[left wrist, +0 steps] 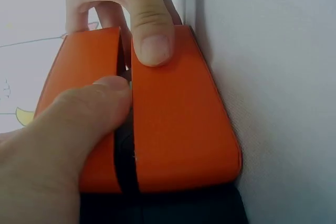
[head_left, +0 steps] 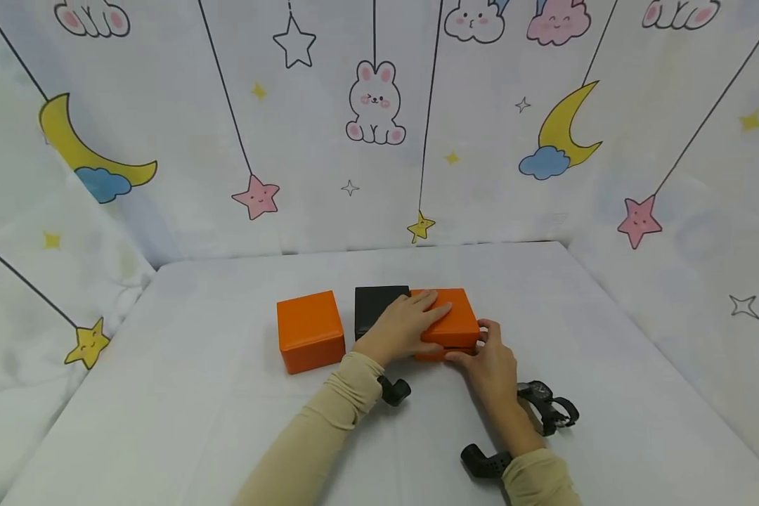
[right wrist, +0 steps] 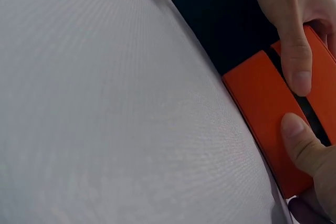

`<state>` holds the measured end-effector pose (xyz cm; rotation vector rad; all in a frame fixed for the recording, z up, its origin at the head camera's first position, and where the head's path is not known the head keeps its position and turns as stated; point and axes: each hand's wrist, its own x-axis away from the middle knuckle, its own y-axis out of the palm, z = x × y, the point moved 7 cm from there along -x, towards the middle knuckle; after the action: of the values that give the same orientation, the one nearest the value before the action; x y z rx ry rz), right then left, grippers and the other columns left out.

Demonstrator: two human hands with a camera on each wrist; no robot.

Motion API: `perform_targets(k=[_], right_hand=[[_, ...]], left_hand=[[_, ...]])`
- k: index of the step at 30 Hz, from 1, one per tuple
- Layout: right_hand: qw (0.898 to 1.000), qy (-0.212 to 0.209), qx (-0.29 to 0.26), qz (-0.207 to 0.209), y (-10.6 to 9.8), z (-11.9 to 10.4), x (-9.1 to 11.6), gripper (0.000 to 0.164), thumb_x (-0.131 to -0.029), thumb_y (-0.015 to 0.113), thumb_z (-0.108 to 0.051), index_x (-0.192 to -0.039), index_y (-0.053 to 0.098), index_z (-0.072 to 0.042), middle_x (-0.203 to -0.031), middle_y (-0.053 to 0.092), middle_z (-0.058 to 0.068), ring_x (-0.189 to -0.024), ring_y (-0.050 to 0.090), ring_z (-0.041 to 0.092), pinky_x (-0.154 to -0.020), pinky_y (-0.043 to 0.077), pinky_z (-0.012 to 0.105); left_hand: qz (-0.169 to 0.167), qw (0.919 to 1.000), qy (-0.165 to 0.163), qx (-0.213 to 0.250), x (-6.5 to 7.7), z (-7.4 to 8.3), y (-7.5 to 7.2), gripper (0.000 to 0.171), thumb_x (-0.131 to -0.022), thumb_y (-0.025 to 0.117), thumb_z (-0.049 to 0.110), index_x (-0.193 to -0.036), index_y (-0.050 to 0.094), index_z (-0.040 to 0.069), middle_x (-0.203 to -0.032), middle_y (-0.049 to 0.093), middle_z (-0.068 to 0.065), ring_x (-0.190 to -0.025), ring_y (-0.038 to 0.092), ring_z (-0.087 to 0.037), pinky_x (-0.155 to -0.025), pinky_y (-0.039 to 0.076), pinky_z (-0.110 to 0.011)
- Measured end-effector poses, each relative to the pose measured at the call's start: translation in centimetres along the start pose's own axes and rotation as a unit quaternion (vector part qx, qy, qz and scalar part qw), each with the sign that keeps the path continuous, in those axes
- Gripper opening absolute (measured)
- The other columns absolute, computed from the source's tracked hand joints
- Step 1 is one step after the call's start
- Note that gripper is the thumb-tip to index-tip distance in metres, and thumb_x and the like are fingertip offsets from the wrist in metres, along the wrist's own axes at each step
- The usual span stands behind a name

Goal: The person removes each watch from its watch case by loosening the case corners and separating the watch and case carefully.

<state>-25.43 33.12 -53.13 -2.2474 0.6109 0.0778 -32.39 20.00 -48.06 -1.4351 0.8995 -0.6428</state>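
An orange box with a raised lid [head_left: 458,316] stands at the right of the row; a dark gap parts the lid from the base [left wrist: 178,119]. My left hand [head_left: 405,327] lies over the lid, fingers spread on top, and grips it with the thumb at its front edge by the gap. At the right side my right hand [head_left: 493,362] holds the base, its thumb pressed on the front face. The right hand's other fingers are partly hidden behind the box. What is inside the box cannot be seen.
A black box [head_left: 376,303] adjoins the orange box on its left, partly covered by my left hand. Further left stands another orange box [head_left: 310,323], its lid down. A black wristwatch [head_left: 540,402] lies beside my right wrist. A patterned cloth wall [head_left: 329,218] rises behind the white table [head_left: 183,393].
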Motion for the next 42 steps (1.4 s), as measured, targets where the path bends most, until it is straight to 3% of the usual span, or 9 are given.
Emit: perform_targets(k=[7, 12, 19, 24, 27, 34, 42], right_hand=[[1.0, 0.003, -0.006, -0.008, 0.1, 0.0, 0.2, 0.083, -0.069, 0.083, -0.033, -0.132, 0.039, -0.002, -0.12, 0.062, 0.026, -0.1, 0.065, 0.039, -0.084, 0.051, 0.052], [1.0, -0.003, -0.005, 0.006, -0.3, 0.1, 0.3, 0.081, -0.067, 0.083, -0.033, -0.129, 0.042, -0.001, -0.12, 0.062, 0.025, -0.102, 0.064, 0.04, -0.083, 0.051, 0.052], [1.0, -0.005, 0.011, -0.005, -0.7, 0.1, 0.4, 0.074, -0.069, 0.083, -0.031, -0.126, 0.049, 0.001, -0.12, 0.063, 0.022, -0.106, 0.062, 0.04, -0.086, 0.05, 0.052], [0.998, -0.046, 0.043, 0.001, -0.7, -0.4, 0.7, 0.06, -0.069, 0.083, -0.031, -0.117, 0.063, 0.0, -0.111, 0.068, 0.018, -0.102, 0.064, 0.037, -0.084, 0.051, 0.051], [0.996, -0.07, 0.046, 0.007, -0.7, -0.8, 0.9, 0.058, -0.068, 0.082, -0.03, -0.117, 0.067, -0.003, -0.11, 0.069, 0.016, -0.101, 0.065, 0.036, -0.083, 0.051, 0.05], [0.995, -0.095, 0.035, 0.02, -1.0, -1.1, 1.2, 0.066, -0.067, 0.082, -0.029, -0.123, 0.061, -0.002, -0.115, 0.067, 0.016, -0.105, 0.063, 0.036, -0.082, 0.052, 0.05], [0.996, -0.075, 0.038, 0.002, -1.1, -1.0, 1.2, 0.066, -0.069, 0.08, -0.03, -0.125, 0.058, -0.003, -0.119, 0.065, 0.018, -0.109, 0.061, 0.037, -0.087, 0.05, 0.049]], left_hand=[[0.015, 0.9996, 0.021, 0.007, 0.0, -0.1, -0.5, 0.069, -0.086, 0.059, 0.057, -0.143, 0.043, 0.023, -0.145, 0.047, -0.004, -0.134, 0.044, -0.019, -0.101, 0.043, -0.037], [0.023, 0.9984, 0.051, 0.009, -0.6, 0.2, -1.5, 0.064, -0.085, 0.061, 0.055, -0.137, 0.05, 0.019, -0.132, 0.056, -0.001, -0.107, 0.057, -0.015, -0.09, 0.047, -0.032], [-0.028, 0.9971, 0.071, 0.007, -1.5, 0.4, -2.4, 0.057, -0.086, 0.063, 0.051, -0.13, 0.053, 0.017, -0.115, 0.062, 0.003, -0.088, 0.056, -0.012, -0.086, 0.047, -0.028], [-0.052, 0.9946, 0.086, 0.028, -2.0, 0.3, -3.0, 0.047, -0.087, 0.064, 0.047, -0.122, 0.056, 0.017, -0.089, 0.06, 0.008, -0.073, 0.051, -0.01, -0.073, 0.042, -0.023], [-0.063, 0.9931, 0.086, 0.049, -2.2, -0.1, -3.3, 0.045, -0.087, 0.064, 0.046, -0.121, 0.057, 0.018, -0.086, 0.059, 0.009, -0.073, 0.051, -0.008, -0.071, 0.041, -0.021], [-0.098, 0.9877, 0.068, 0.102, -3.0, -1.2, -3.1, 0.055, -0.087, 0.063, 0.05, -0.132, 0.055, 0.02, -0.091, 0.061, 0.009, -0.077, 0.052, -0.009, -0.073, 0.042, -0.022], [-0.105, 0.9823, 0.037, 0.151, -4.0, -2.9, -3.3, 0.062, -0.087, 0.059, 0.056, -0.139, 0.05, 0.023, -0.107, 0.064, 0.007, -0.089, 0.053, -0.01, -0.083, 0.044, -0.025]])
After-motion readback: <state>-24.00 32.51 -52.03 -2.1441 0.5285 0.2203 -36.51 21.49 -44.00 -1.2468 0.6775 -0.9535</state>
